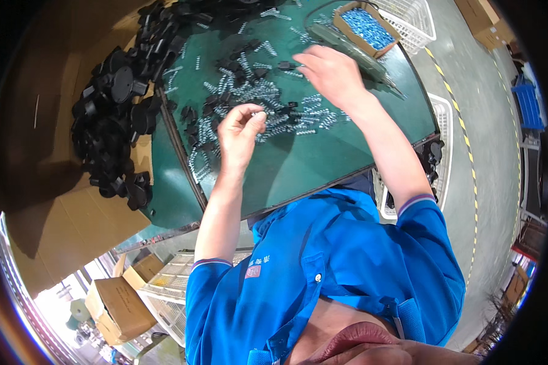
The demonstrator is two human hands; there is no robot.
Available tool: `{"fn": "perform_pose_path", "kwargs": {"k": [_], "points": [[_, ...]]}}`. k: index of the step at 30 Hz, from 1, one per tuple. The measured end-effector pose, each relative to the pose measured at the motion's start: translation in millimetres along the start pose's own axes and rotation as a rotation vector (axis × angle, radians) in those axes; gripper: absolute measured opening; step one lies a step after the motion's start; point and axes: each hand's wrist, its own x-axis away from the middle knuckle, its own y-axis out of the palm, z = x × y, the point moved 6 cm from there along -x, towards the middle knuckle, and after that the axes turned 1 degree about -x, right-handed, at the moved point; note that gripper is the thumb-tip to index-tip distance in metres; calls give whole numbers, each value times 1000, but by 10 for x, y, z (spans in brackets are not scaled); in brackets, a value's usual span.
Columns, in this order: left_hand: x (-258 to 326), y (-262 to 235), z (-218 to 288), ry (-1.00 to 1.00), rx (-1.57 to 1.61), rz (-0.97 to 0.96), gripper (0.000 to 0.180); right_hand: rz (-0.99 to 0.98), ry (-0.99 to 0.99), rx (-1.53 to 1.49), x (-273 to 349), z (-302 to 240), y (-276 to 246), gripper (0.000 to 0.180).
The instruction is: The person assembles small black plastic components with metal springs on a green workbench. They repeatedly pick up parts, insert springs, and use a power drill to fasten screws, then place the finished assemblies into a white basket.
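Note:
Over the near left part of the spring pile, my left hand [240, 132] is closed in a pinch, thumb against fingers; whatever sits between the tips is too small to make out. My right hand [333, 74], slightly blurred, hovers farther right with its fingers stretched out to the left. Just off its fingertips lies a small black block [285, 65]. Many silvery coil springs [252, 92] are heaped on the green tabletop [286, 167], mixed with small black plastic parts [190, 114].
A screwdriver-like tool [362, 59] with a thin tip lies beside an open carton [354, 41] of small blue pieces. Black round-headed parts [112, 91] pile up on cardboard [85, 216] at left. White plastic crates [446, 155] stand right of the table.

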Motion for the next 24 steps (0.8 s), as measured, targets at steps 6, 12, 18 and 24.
{"fn": "perform_pose_path", "kwargs": {"k": [6,12,18,24], "points": [[243,-129,39,-98,155,39,14,-322,-78,357,-431,77,699,22],[155,13,-2,-131,347,-24,13,-162,149,-764,-3,-214,173,34],[84,361,29,-142,446,-105,14,-15,106,-934,431,-351,-95,32],[150,724,-12,-317,708,-243,13,-41,-23,-792,561,-379,-304,32]]}}
